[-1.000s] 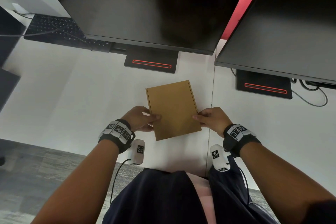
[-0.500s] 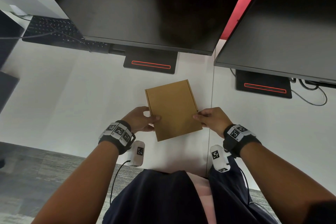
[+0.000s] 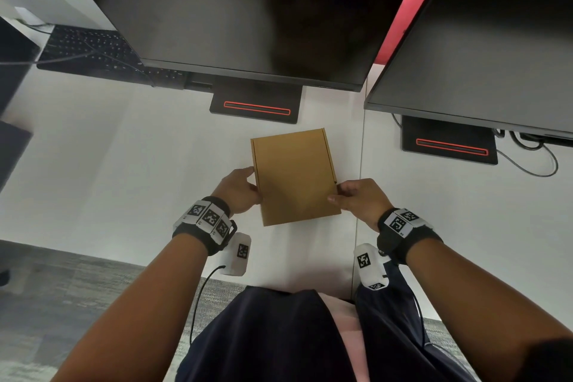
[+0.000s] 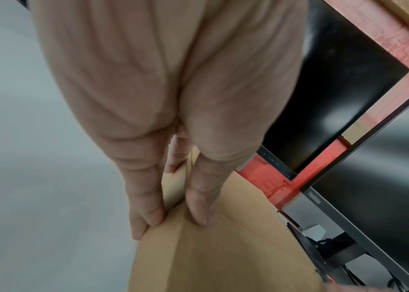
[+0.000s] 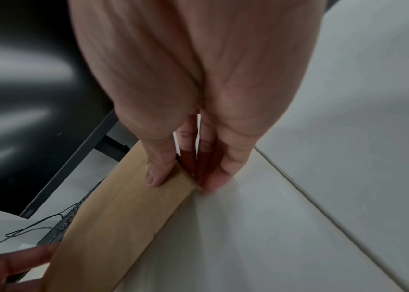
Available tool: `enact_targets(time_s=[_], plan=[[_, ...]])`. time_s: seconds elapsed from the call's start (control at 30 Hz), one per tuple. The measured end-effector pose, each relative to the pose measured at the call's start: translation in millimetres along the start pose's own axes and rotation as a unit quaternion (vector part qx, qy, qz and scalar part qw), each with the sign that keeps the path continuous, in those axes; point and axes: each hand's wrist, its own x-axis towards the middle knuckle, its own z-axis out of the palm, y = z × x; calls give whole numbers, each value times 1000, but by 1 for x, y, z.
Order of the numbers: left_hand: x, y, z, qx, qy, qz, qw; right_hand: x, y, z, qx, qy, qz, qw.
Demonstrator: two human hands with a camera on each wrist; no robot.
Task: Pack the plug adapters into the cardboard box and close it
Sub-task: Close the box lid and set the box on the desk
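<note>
— While it lay closed on the white desk (image 3: 130, 164), who held the flat brown cardboard box (image 3: 294, 177)?
— Both: the left hand (image 3: 238, 191) pinched its left edge, the right hand (image 3: 361, 198) gripped its right edge, below two dark monitors (image 3: 235, 9).

bare white desk (image 3: 124, 170) open left of the closed cardboard box (image 3: 294, 177), monitor base (image 3: 255, 99) just beyond it, low monitor (image 3: 242, 9) overhanging, second monitor base (image 3: 448, 141) and cables (image 3: 533, 158) at right, keyboard (image 3: 93, 53) far left
</note>
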Motion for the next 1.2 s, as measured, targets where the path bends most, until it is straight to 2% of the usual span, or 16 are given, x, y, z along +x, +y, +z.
enact_targets(time_s=[0.17, 0.33, 0.53, 0.73, 0.83, 0.97, 1.07, 1.2], plan=[[7, -3, 3, 1, 24, -25, 999, -1, -2, 2, 40, 14, 10, 999], [5, 2, 7, -41, 11, -69, 997, -2, -5, 2, 57, 18, 25, 998], [5, 7, 4, 0, -25, -54, 998, -2, -8, 1, 61, -1, 27, 998], [0, 9, 3, 22, -22, -40, 999, -2, -6, 2, 58, 7, 18, 998], [-4, 14, -1, 68, -1, -12, 998, -1, -4, 2, 46, 11, 9, 999], [-8, 24, -5, 121, 48, 68, 989, -1, -5, 6, 48, 29, 0, 998], [-6, 31, -5, 196, 37, 111, 974, -1, -4, 8, 73, 49, 2, 996], [-3, 46, -3, 273, 27, 111, 955, -1, -1, 6, 86, 62, -1, 994]])
